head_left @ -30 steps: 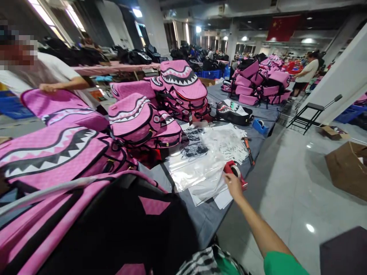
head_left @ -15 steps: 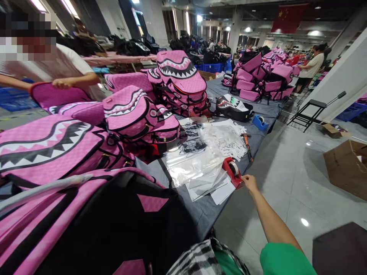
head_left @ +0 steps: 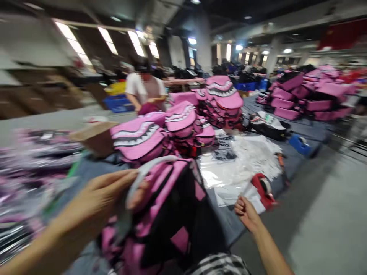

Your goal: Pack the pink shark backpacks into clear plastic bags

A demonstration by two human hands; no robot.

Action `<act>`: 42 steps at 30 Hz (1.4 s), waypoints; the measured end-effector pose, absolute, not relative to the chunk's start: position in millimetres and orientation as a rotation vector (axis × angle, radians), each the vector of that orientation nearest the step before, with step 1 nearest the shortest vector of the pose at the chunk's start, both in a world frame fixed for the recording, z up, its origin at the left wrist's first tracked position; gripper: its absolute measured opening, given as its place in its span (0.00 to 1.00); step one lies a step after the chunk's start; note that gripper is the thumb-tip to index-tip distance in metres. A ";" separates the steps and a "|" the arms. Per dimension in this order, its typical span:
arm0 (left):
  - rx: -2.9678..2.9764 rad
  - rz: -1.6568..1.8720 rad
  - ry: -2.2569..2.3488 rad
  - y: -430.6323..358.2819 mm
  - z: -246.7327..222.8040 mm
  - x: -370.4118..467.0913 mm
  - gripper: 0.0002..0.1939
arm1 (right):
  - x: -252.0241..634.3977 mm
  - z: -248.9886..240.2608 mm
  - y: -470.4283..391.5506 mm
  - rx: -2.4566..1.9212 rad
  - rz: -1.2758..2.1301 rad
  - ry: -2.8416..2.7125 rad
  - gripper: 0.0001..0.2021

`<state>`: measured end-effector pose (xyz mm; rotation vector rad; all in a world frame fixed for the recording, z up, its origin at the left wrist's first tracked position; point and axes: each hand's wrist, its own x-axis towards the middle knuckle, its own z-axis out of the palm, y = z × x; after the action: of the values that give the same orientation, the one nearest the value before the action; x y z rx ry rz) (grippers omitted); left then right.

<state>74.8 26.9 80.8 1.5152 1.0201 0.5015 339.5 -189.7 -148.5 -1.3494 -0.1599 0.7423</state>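
Note:
My left hand (head_left: pixel 114 191) is closed around a pale grey band (head_left: pixel 153 162) that arches over the upright pink-and-black backpack (head_left: pixel 183 206). Its thumb shows on the inner side of the band. Over the table's right edge, my right hand (head_left: pixel 247 214) has its fingers curled in a pinch. Whatever lies between them is too small or blurred to make out. Close beside it stands a red tape dispenser (head_left: pixel 261 191) with a pale roll. White paper sheets (head_left: pixel 226 196) and clear plastic bags (head_left: pixel 212 172) lie on the grey-covered table behind.
Pink backpacks with a toothed-mouth print (head_left: pixel 140 139) are piled along the table. Farther right are a black-and-white bag (head_left: pixel 269 124) and a blue tape dispenser (head_left: pixel 299 144). An open carton (head_left: pixel 94 137) and plastic-wrapped goods (head_left: pixel 43 172) are at left. A co-worker (head_left: pixel 146 88) stands across the table.
The view has swung left and shows more of the scene. My right hand has left the red dispenser's end and come nearer to me. My left hand has come into view on the grey band.

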 end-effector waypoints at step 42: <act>1.196 0.630 0.609 -18.4 78.8 105.0 0.16 | 238.8 61.9 -74.6 -1.310 1.110 -1.012 0.21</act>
<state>105.0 -18.4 78.8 1.1964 0.6088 0.6298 238.8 -74.6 61.9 -1.3101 -1.0120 1.1095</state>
